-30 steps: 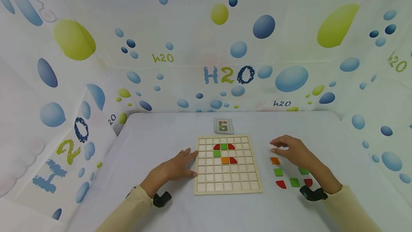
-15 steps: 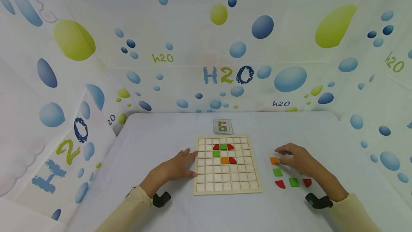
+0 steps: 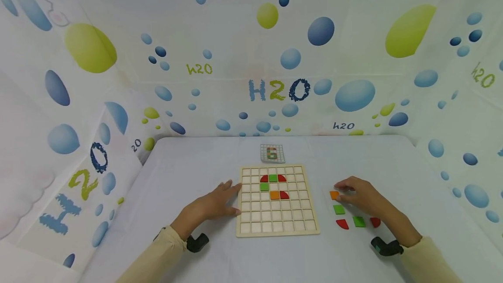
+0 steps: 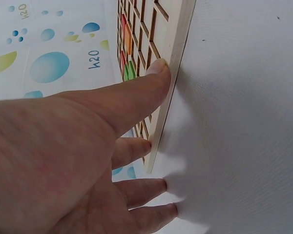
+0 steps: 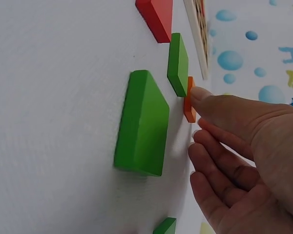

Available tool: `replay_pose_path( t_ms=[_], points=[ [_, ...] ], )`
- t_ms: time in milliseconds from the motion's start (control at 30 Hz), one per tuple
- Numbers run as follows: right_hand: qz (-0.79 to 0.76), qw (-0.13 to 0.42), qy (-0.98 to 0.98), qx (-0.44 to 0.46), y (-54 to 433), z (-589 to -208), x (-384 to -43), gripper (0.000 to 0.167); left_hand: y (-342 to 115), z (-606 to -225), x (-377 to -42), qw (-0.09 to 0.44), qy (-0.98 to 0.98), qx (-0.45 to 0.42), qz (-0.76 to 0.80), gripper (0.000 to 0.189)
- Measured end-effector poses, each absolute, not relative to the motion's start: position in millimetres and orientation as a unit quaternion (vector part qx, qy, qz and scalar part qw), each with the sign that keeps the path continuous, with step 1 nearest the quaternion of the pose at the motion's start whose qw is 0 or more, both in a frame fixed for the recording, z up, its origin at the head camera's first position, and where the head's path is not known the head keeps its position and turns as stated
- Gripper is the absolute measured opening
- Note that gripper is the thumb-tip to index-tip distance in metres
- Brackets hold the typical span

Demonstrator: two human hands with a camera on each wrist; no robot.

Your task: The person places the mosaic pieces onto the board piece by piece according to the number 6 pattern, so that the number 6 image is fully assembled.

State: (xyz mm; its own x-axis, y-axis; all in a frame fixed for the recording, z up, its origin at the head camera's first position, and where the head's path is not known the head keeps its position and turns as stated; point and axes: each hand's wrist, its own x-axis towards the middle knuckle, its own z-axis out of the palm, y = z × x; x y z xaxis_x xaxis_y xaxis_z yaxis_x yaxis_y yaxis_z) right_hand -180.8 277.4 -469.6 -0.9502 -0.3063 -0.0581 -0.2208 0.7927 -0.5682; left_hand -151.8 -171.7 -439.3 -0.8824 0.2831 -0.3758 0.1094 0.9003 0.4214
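Your left hand (image 3: 214, 204), fingers spread, touches the left edge of the gridded board (image 3: 272, 216). Right of it, loose orange tile (image 3: 333, 195) sits at the thumb tip of your right hand (image 3: 363, 194), index just beyond; cannot tell whether those fingers pinch it.

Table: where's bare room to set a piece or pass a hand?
Free: left of the card, beyond the left hand; right of the card, beyond the right hand; nearer than the board; and a narrow lane between board and loose orange tile. Crowded: the loose pieces by the right hand, and the board's left edge, touched by the left hand.
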Motion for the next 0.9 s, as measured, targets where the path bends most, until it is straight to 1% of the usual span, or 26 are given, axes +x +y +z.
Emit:
replay_pose_path(
  t_ms=[267,500,900],
  points=[
    [-0.282,0.067,0.947,-0.142,276.9,-475.4,-181.4,0.034,-170.9,-437.5,-152.5,0.218,0.949,0.106,0.203,0.085],
    [-0.273,0.043,0.948,-0.161,275.6,-477.1,-181.9,0.029,-171.7,-438.5,-152.3,0.218,0.949,0.108,0.199,0.085],
    [-0.272,0.037,0.948,-0.161,273.1,-475.1,-179.2,0.027,-171.7,-440.4,-153.2,0.216,0.949,0.108,0.201,0.085]
  ],
)
